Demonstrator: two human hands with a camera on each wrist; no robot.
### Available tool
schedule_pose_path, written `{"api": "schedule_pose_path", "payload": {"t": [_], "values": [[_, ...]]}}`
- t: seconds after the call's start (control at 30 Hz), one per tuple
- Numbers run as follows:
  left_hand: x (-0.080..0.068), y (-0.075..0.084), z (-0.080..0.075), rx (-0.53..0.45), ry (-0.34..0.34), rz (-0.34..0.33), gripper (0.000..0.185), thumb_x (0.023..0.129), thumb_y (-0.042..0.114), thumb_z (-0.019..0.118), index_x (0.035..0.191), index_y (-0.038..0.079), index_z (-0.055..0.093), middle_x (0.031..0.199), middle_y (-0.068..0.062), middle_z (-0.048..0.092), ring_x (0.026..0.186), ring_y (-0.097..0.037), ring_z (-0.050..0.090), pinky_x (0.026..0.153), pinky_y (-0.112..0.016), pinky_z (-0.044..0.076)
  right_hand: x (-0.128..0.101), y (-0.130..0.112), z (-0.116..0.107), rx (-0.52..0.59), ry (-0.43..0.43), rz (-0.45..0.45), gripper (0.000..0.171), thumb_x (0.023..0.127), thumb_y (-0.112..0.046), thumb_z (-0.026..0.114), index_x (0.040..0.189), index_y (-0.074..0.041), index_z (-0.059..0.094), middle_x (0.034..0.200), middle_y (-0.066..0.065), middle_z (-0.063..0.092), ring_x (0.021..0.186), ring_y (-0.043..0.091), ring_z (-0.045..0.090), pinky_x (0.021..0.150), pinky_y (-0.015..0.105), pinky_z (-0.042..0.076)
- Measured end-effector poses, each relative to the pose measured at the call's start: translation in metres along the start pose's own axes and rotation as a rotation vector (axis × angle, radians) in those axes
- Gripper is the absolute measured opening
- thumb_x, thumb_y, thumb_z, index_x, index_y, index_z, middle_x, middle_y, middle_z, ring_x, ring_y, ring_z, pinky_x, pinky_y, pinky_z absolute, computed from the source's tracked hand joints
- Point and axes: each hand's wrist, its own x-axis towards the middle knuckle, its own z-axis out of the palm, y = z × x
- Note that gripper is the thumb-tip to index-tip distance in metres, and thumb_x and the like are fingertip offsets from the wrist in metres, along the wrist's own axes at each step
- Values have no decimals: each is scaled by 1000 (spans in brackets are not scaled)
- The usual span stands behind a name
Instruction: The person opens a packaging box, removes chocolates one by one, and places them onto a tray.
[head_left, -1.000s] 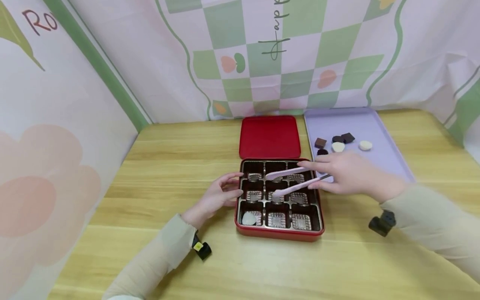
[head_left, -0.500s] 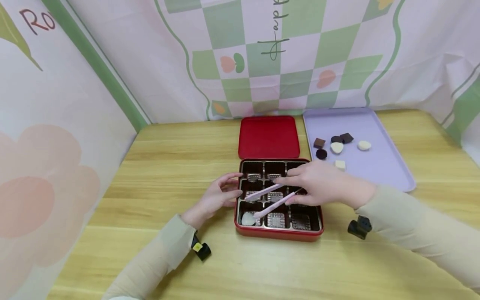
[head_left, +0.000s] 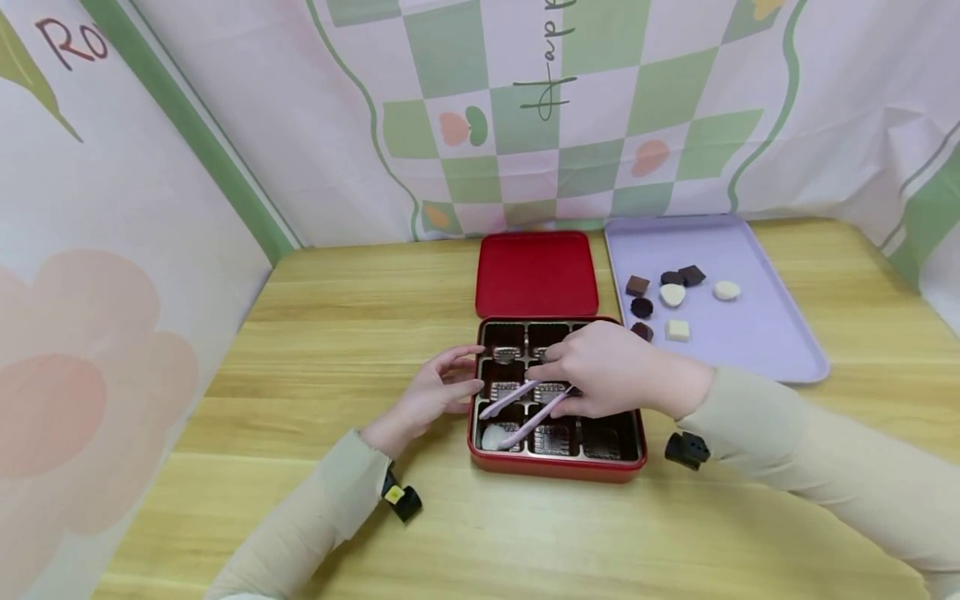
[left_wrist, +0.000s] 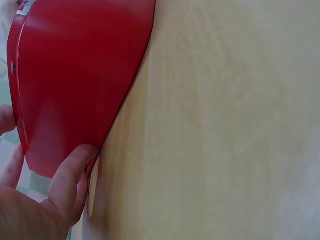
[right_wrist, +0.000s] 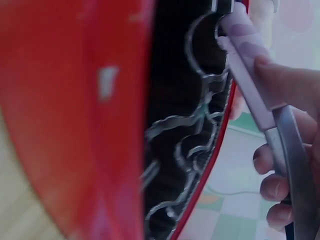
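Observation:
My right hand [head_left: 611,371] pinches a pair of pale pink tongs [head_left: 536,421] with dark metal handles, seen closer in the right wrist view. The tongs reach over a red tin [head_left: 555,471] with a dark tray divided into several compartments. One tip is at a white chocolate [head_left: 493,437] in the front left compartment; whether it grips the piece I cannot tell. My left hand [head_left: 431,387] rests its fingers against the tin's left side. In the left wrist view, a finger touches the red wall [left_wrist: 80,75] near its lower corner. My right hand hides part of the compartments.
A red lid [head_left: 537,275] lies behind the tin. On the right, a lilac tray [head_left: 757,350] bears several dark, brown and white chocolates, among them a square white one [head_left: 677,331]. A patterned cloth [head_left: 525,125] hangs behind the wooden table [head_left: 360,308].
My right hand has moved left and toward the front of the tin, bringing the tongs from the middle compartments to the white chocolate. My left hand has stayed at the tin's side.

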Motion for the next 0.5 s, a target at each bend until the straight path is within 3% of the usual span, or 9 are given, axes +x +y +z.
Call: {"api": "schedule_pose_path", "payload": {"t": [0.33,0.5], "values": [[-1,1,1,-5,2,1,55,86,-4,59,138,11,47,133,-19,49,110,-23,56,78,-39,59,18,-12,-9,-79,-98,-4,37,77,-48,72,104,-23,72,75,-4,62,61,13,58,51,30,49],[-2,1,1,3,1,4,54,87,-3,59,138,11,46,132,-19,49,111,-24,55,78,-38,59,27,-15,-5,-118,-100,-49,33,75,-50,72,97,-26,71,70,-7,59,60,13,57,49,31,47]]}}
